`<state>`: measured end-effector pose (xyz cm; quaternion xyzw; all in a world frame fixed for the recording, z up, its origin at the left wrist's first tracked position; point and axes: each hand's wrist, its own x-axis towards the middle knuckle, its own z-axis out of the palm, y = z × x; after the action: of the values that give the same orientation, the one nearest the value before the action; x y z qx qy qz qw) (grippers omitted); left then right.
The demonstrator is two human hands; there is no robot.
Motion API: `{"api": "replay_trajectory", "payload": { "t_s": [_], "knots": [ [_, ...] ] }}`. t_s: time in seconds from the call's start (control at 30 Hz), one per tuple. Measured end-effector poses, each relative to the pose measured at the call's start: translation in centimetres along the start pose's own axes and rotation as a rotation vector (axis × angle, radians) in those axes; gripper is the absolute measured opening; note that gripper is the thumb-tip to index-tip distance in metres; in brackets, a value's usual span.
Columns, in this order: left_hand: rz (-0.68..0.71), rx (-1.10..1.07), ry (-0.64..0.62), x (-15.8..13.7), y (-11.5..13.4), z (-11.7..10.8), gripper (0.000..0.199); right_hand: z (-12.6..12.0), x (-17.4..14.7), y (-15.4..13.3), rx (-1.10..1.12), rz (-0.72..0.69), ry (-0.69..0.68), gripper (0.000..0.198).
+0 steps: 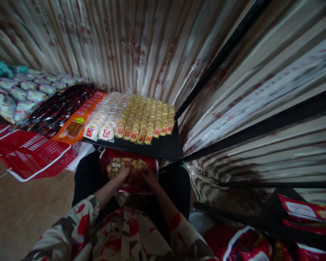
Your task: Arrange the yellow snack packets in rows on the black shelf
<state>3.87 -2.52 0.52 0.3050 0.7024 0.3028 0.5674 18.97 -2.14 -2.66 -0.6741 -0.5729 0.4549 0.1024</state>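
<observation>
A red snack bag [102,162] with a see-through middle lies across my lap, just below the shelf's edge. Small, round, light-brown pieces show through its middle. My left hand [125,170] is on the left part of that middle, fingers bent and closed on the bag. Close beside it, my right hand [150,177] grips the bag from the right, its fingers curled inward. Dim light and blur hide the exact hold of the fingertips.
On the black shelf [163,146] sit rows of yellow packed snacks [143,117], white round packs [105,116], an orange bag [80,117] and dark packets [62,105]. A red basket [40,152] stands at left. Red packages [304,210] lie at lower right. A pleated curtain [141,43] hangs behind.
</observation>
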Motion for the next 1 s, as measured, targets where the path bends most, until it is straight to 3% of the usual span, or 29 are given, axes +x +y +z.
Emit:
{"api": "replay_trajectory", "payload": {
  "t_s": [0.2, 0.37, 0.6, 0.8, 1.0],
  "knots": [
    [0.061, -0.114, 0.025, -1.4, 3.7, -1.3, 0.018, -0.7, -1.6, -1.1, 0.436, -0.042, -0.12, 0.039],
    [0.12, -0.158, -0.043, -2.6, 6.0, -1.1, 0.014, -1.9, -2.8, -2.4, 0.572, -0.083, -0.168, 0.038],
    [0.247, -0.164, -0.077, -3.7, 8.0, 0.9, 0.012, -3.6, -3.5, -2.8, 0.658, -0.278, 0.047, 0.045],
    [0.361, -0.189, -0.119, -3.8, 10.5, 3.7, 0.012, -6.5, -3.6, -2.9, 0.758, -0.349, 0.231, 0.039],
    [0.654, -0.067, 0.093, -3.2, 11.6, 5.8, 0.021, -9.8, -0.8, -3.8, 0.67, -0.384, 0.371, 0.042]
  ]
}}
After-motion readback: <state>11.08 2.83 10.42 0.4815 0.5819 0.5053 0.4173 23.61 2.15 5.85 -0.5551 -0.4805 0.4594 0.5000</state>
